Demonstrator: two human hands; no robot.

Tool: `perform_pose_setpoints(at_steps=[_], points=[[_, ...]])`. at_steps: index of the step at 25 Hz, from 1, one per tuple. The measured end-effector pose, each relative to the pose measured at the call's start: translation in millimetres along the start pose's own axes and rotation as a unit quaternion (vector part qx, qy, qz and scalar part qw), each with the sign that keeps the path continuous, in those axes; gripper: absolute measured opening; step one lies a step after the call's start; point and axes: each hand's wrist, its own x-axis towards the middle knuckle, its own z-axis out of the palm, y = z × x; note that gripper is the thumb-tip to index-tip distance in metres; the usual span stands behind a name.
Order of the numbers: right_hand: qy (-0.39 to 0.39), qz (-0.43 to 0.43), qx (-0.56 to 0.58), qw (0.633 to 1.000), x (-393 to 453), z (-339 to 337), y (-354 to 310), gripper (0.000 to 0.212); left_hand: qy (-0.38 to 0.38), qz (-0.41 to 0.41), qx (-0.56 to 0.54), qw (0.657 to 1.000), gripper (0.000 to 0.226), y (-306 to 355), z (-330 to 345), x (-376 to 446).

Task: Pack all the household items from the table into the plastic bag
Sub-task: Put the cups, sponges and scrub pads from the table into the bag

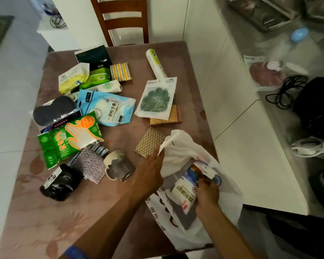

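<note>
Right hand (207, 193) grips white packet (185, 191) inside plastic bag (191, 232); left hand (148, 174) pinches its handle

Your right hand (207, 191) has its fingertips buried behind the white packet (186, 191) inside the plastic bag (191, 232), so you cannot see how they close on it. The bag's lower contents are hidden under the packet. On the far right, the countertop (281, 43) is smeared by motion blur, and the tabletop (64, 212) runs off the near edge.
</note>
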Motion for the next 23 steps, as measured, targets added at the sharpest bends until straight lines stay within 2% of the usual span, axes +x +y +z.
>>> perform_pose_setpoints(at_steps=[2,3,6,8,10,12,14,15,16,17,19,20,21,23], points=[[-0.026,0.012,0.024,0.999,5,14,4,0.027,0.007,0.009,-0.03,0.999,0.1,-2,-1,-6],[-0.036,-0.009,0.005,0.999,7,20,5,0.029,0.013,0.015,-0.041,0.999,0.099,-4,-2,-10],[0.007,-0.141,-0.084,0.986,-6,25,0,0.035,0.054,0.1,-0.084,0.99,0.077,-16,-6,-25],[0.064,-0.257,-0.117,0.957,-40,22,-9,0.039,0.114,0.123,-0.152,0.974,0.059,-31,-14,-37],[0.034,-0.376,-0.131,0.917,-83,30,-14,0.03,0.208,0.041,-0.235,0.949,0.047,-61,-21,-46],[-0.072,-0.458,-0.168,0.87,-115,57,-9,0.021,0.295,-0.069,-0.263,0.916,0.038,-103,-22,-52],[-0.202,-0.448,-0.241,0.837,-128,104,-1,0.023,0.318,-0.135,-0.252,0.904,0.035,-142,-22,-60],[-0.247,-0.428,-0.29,0.82,-127,134,5,0.03,0.309,-0.15,-0.253,0.905,0.035,-159,-21,-66],[-0.259,-0.423,-0.36,0.79,-117,162,13,0.043,0.294,-0.16,-0.261,0.905,0.034,-170,-20,-73],[-0.244,-0.42,-0.431,0.761,-105,188,24,0.057,0.283,-0.165,-0.272,0.905,0.033,-179,-17,-80],[-0.166,-0.402,-0.557,0.708,-79,220,39,0.08,0.266,-0.164,-0.297,0.902,0.028,-193,-9,-91],[-0.128,-0.377,-0.599,0.695,-69,227,42,0.089,0.258,-0.161,-0.309,0.901,0.025,-195,-8,-96],[-0.111,-0.352,-0.61,0.702,-64,229,40,0.096,0.251,-0.154,-0.318,0.901,0.022,-197,-6,-100],[-0.156,-0.319,-0.553,0.754,-72,225,33,0.102,0.238,-0.136,-0.333,0.902,0.013,-197,-7,-106]])
